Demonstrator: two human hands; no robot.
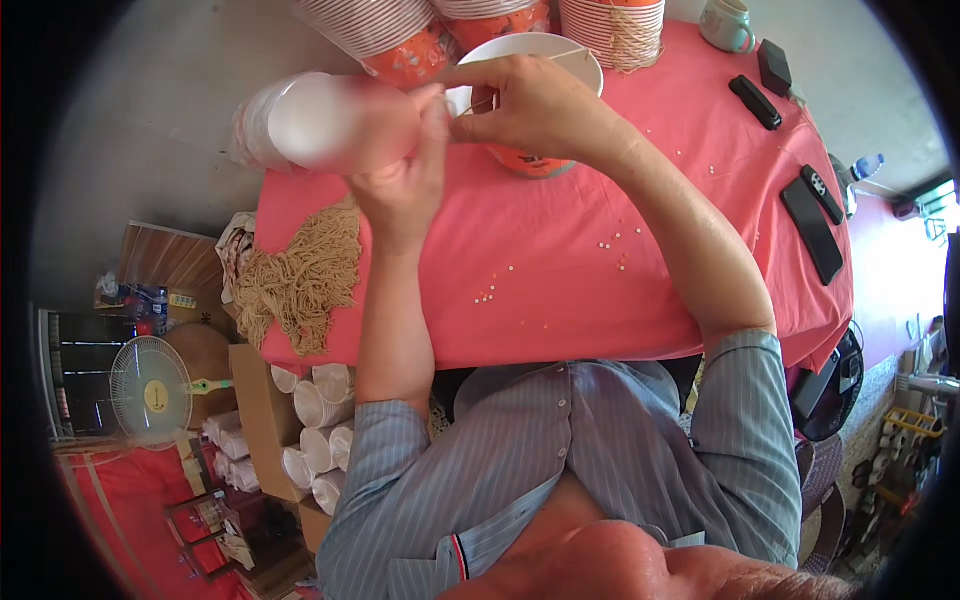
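Note:
Both my hands meet above the far side of the table. My right hand [540,105] reaches over a white-lined orange paper bucket [543,165], its thumb and fingers pinching a thin beige string. The string crosses the bucket's mouth. My left hand [405,185] is raised beside it, fingertips pressed together close to the right ones; what they hold is too small to tell. Just left of that hand lies a plastic-wrapped stack of white cups [265,125], partly blurred. A heap of beige strings [300,275] hangs over the table's left edge.
Stacks of orange-and-white buckets [400,50] line the back; strings hang from the right stack [612,30]. A mug [726,25], a black phone [812,230] and small black devices lie right. Tiny beads [486,296] dot the red tablecloth [560,320]. A carton of wrapped cups [265,420] stands lower left.

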